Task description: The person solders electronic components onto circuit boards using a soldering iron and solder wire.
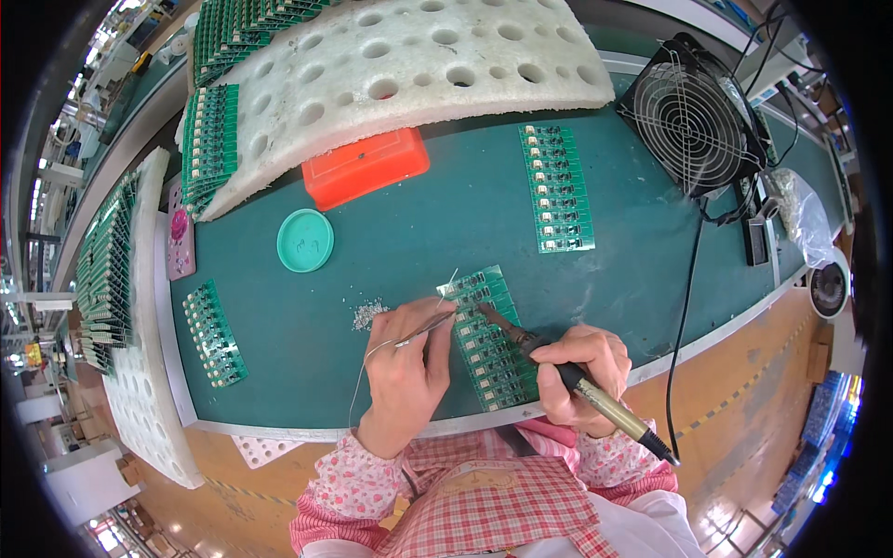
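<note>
Tan workshop floor (744, 372) around a green, apparently hard bench top (451, 209). Near its front edge, a circuit board (486, 361): likely light, stiff and fragile, best gripped by its edges. Over it, a soldering iron (605, 405) pinched by fingers of the right hand (595, 361), thin wire (359, 379) by fingertips of the left hand (402, 372).
</note>
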The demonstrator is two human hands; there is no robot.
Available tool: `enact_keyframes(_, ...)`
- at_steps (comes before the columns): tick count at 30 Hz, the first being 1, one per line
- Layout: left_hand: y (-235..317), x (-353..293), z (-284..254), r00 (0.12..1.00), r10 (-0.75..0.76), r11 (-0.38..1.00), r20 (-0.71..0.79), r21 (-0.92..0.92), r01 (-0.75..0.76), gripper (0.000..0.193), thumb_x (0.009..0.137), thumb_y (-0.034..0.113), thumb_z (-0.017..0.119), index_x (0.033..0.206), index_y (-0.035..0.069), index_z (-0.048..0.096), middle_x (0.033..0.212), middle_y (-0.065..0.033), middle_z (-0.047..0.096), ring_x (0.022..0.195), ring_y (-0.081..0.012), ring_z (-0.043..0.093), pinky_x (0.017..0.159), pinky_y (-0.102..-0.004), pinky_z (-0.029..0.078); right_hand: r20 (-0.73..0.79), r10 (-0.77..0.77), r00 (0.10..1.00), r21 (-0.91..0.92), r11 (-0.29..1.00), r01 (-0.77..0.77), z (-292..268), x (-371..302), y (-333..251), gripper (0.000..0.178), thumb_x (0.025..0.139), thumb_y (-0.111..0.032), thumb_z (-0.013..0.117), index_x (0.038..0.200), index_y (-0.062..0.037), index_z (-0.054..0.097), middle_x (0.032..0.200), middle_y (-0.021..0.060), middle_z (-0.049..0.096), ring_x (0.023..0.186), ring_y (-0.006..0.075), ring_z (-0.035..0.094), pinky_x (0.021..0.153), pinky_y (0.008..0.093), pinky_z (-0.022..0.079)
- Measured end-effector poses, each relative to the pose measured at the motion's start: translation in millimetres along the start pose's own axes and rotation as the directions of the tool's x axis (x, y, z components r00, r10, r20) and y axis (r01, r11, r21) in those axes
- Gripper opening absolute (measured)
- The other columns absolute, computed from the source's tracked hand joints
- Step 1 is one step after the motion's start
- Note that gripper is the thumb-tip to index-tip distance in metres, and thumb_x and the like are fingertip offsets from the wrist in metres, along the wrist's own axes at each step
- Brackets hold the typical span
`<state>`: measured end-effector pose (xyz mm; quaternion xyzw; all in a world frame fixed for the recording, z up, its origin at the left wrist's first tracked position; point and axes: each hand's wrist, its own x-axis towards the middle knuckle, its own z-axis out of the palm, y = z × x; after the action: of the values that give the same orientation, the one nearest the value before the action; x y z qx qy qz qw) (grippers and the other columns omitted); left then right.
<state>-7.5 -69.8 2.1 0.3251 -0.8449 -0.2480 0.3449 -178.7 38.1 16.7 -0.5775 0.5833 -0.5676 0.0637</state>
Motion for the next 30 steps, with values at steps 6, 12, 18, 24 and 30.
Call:
enact_keyframes(6, 1, 1, -1, 1.0, 0.003, 1.0, -0.001, -0.001, -0.003, 0.015, 0.081, -0.008, 0.071, 0.093, 0.0, 0.067, 0.104, -0.0077, 0.073, 0.091, -0.0252, 0.071, 0.079, -0.0357, 0.049, -0.024, 0.008, 1.0, 0.014, 1.0, -0.007, -1, -3, -2, 0.021, 0.069, 0.004, 0.071, 0.088, -0.0033, 0.065, 0.056, 0.003, 0.057, 0.044, 0.0195, 0.055, 0.045, 0.031, 0.043)
enact_keyframes(12, 3, 3, -4, 1.0, -0.005, 1.0, -0.007, -0.014, 0.005, 0.015, 0.081, -0.009, 0.071, 0.093, 0.0, 0.067, 0.104, -0.0088, 0.073, 0.09, -0.0266, 0.071, 0.078, -0.0361, 0.05, -0.065, 0.03, 0.997, 0.036, 0.999, -0.028, -3, -12, -2, 0.019, 0.072, 0.002, 0.072, 0.09, -0.0028, 0.065, 0.059, 0.0044, 0.06, 0.045, 0.0196, 0.057, 0.046, 0.0311, 0.045)
enact_keyframes(18, 2, -2, -28, 0.981, -0.189, 0.982, -0.029, 0.014, 0.19, 0.013, 0.085, -0.006, 0.07, 0.096, 0.001, 0.068, 0.102, -0.0097, 0.073, 0.09, -0.0285, 0.069, 0.079, -0.0356, 0.05, -0.088, 0.052, 0.995, 0.025, 0.998, -0.05, -5, -15, 0, 0.017, 0.077, 0.0, 0.072, 0.091, -0.0025, 0.064, 0.062, 0.0066, 0.063, 0.046, 0.0203, 0.057, 0.048, 0.0317, 0.046)
enact_keyframes(24, -9, -12, -40, 0.957, -0.275, 0.955, -0.093, 0.085, 0.283, 0.011, 0.087, -0.002, 0.069, 0.097, 0.004, 0.069, 0.1, -0.0071, 0.073, 0.089, -0.0254, 0.067, 0.085, -0.0348, 0.046, -0.109, 0.051, 0.993, 0.033, 0.998, -0.048, -4, -17, -1, 0.016, 0.08, -0.004, 0.072, 0.092, -0.0025, 0.062, 0.062, 0.0063, 0.063, 0.046, 0.0189, 0.054, 0.047, 0.032, 0.044)
enact_keyframes(30, -18, -15, -36, 0.983, -0.153, 0.974, -0.097, 0.155, 0.167, 0.012, 0.083, -0.005, 0.07, 0.092, 0.002, 0.067, 0.1, -0.0073, 0.074, 0.088, -0.0253, 0.068, 0.084, -0.0372, 0.043, -0.113, 0.063, 0.992, 0.029, 0.998, -0.061, -2, -20, 1, 0.017, 0.08, -0.005, 0.072, 0.093, -0.0026, 0.062, 0.06, 0.005, 0.06, 0.045, 0.0179, 0.052, 0.046, 0.0314, 0.042)
